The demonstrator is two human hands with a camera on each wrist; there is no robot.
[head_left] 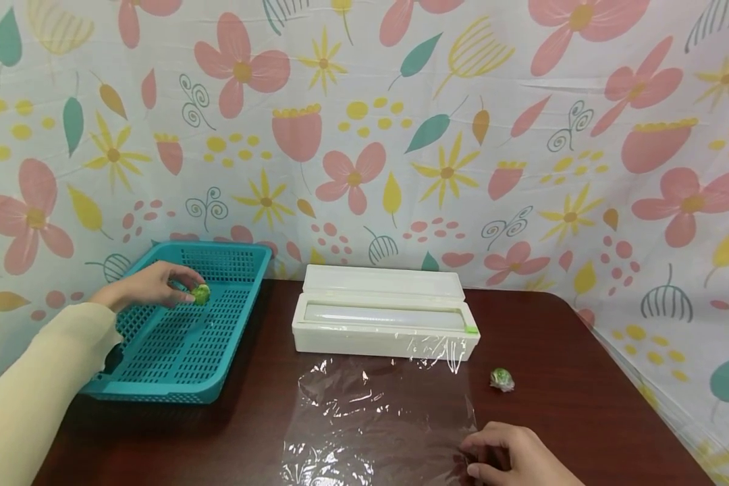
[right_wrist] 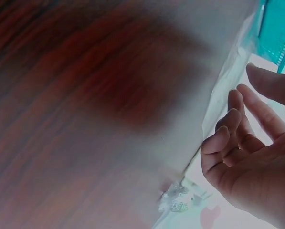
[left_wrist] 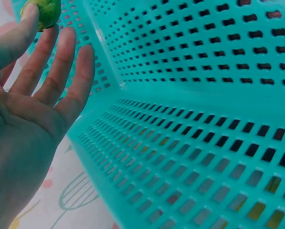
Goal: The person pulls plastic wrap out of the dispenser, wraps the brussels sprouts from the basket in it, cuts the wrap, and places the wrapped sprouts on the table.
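Note:
Over the teal basket, my left hand pinches a small green Brussels sprout between thumb and fingertips. The left wrist view shows this sprout at the top, with the other fingers spread loosely. A clear sheet of cling film stretches toward me from a white dispenser box. Beside the film's right edge, my right hand has its fingers loosely bent, thumb and forefinger apart. Another sprout, wrapped in film, lies on the table to the right, beyond that hand.
The dispenser's lid stands raised at the back, with a film roll inside and a green piece at its right end. A dark wooden table bears everything. A flowered cloth hangs close behind.

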